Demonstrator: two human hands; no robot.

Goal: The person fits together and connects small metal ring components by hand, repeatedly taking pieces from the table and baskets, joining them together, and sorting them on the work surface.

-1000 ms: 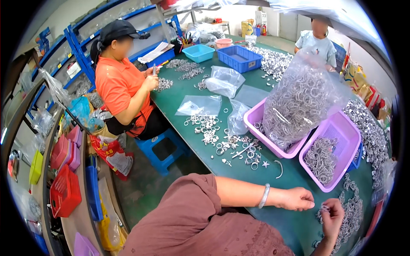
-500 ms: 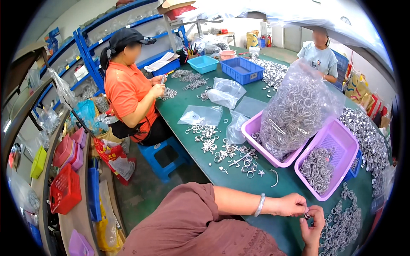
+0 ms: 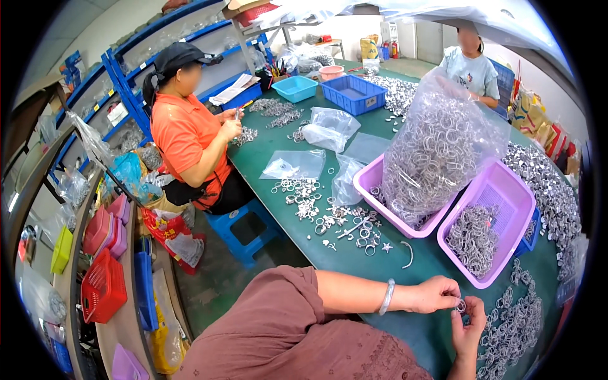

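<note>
My left hand [image 3: 438, 294], with a pale bangle [image 3: 387, 297] on its wrist, is closed with its fingertips at a small silver ring [image 3: 460, 306]. My right hand [image 3: 469, 324] pinches that ring between thumb and fingers, just right of the left one. Both hands are over the green table [image 3: 411, 335] near its front edge. Beside the right hand spreads a pile of silver rings [image 3: 514, 323]. Beyond the hands stands a purple basket [image 3: 451, 261] partly filled with more rings. Left of it, a second purple basket [image 3: 411, 231] bears a large clear bag of rings [image 3: 430, 158].
Loose silver pieces [image 3: 361, 231] and flat plastic bags [image 3: 294, 164] lie left of the baskets. A heap of metal pieces [image 3: 541, 190] covers the right side. A person in orange [image 3: 190, 133] works at the left edge; another person [image 3: 472, 69] is across the table. A blue stool [image 3: 247, 231] stands nearby.
Both hands stay together at the ring and have shifted slightly. The ring now shows more plainly between the fingertips. The view has tilted a little.
</note>
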